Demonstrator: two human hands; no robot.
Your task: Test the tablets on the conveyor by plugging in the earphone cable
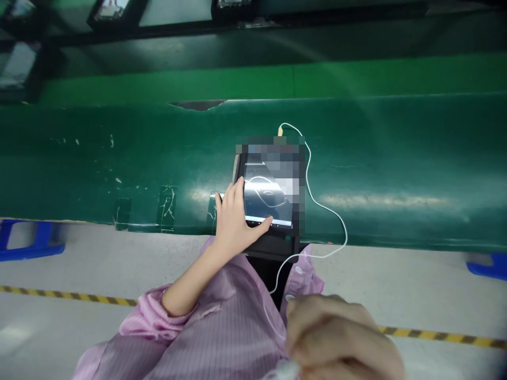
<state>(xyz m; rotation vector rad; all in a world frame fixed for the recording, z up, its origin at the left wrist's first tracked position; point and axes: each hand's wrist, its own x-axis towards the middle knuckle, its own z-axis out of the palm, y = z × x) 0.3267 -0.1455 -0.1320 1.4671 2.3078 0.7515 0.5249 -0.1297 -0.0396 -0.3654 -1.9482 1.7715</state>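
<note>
A dark tablet (267, 198) in a black case lies by the front edge of the green work table, its lower end jutting past the edge. Light reflections cover the screen, and part of it is pixelated. My left hand (233, 219) rests over its left side, fingers stretched out and thumb spread onto the bottom of the screen. From a pale plug at the tablet's top, a white cord (344, 227) loops right and down across my lap. Close to the camera and blurred, my right hand (340, 338) is closed around the cord's end, by a small whitish piece (287, 369).
The green table (396, 158) has worn tape patches and a torn spot at its back edge. Beyond it, black trays (113, 13) stand on a dark surface. Blue stool parts (34, 240) show at both sides above a floor with yellow-black tape (71, 296).
</note>
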